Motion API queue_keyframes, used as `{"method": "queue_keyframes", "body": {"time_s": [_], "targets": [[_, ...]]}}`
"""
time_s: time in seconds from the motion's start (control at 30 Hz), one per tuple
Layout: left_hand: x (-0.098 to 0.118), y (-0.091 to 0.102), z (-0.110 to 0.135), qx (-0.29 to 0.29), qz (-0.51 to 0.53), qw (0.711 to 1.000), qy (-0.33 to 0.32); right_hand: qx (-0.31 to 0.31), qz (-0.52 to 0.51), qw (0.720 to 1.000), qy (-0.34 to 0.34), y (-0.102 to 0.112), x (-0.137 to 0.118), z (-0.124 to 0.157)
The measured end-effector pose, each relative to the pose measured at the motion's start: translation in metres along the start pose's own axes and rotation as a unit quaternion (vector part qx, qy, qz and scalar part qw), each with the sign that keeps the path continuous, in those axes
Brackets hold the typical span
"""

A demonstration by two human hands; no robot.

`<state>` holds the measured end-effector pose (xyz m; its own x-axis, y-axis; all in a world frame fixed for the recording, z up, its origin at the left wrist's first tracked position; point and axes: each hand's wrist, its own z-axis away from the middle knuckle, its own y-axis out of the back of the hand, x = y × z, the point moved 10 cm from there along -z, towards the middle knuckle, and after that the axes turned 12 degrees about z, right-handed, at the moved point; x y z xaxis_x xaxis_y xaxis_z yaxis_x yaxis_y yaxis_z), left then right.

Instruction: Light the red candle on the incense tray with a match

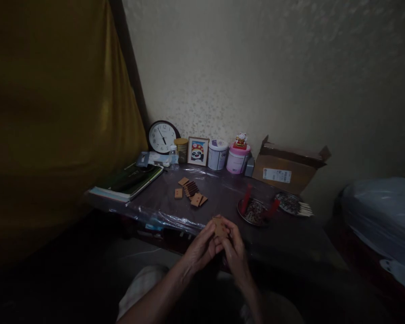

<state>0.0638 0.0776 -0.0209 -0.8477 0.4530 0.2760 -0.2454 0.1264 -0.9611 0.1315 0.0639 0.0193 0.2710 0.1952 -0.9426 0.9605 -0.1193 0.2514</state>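
Both my hands are raised over the table's near edge, with a small flat tan rectangular piece (220,227) between them. My left hand (204,245) grips its left side, and my right hand (234,243) has its thumb and fingers at the right side. Dark marks show on the face of the piece. Beyond the hands, several similar tan pieces (178,193) lie loose on the table (162,193). Among them is a leaning row of dark-edged pieces (191,188).
Right of the hands, a round tray (253,219) holds dark bits and red sticks (246,200). Behind it stands an open cardboard box (283,166). A clock (163,137), a framed panda picture (198,151) and tins (218,155) line the wall. Books (128,182) lie at left.
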Motion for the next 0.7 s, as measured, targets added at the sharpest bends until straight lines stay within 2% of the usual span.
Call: {"method": "queue_keyframes", "body": {"time_s": [0.27,0.5,0.7], "targets": [[0.0003,-0.0036,0.0023,0.000,0.002,1.000,0.015,-0.003,0.011,1.000,0.008,-0.0023,0.0028,-0.0008],[-0.0021,0.0006,0.0012,0.012,0.023,1.000,0.014,-0.018,-0.002,1.000,0.020,-0.0065,0.0027,-0.0009],[-0.0057,0.0037,-0.0001,0.018,0.023,0.999,0.018,0.010,0.031,0.999,0.036,-0.0052,0.0025,0.0010]]}}
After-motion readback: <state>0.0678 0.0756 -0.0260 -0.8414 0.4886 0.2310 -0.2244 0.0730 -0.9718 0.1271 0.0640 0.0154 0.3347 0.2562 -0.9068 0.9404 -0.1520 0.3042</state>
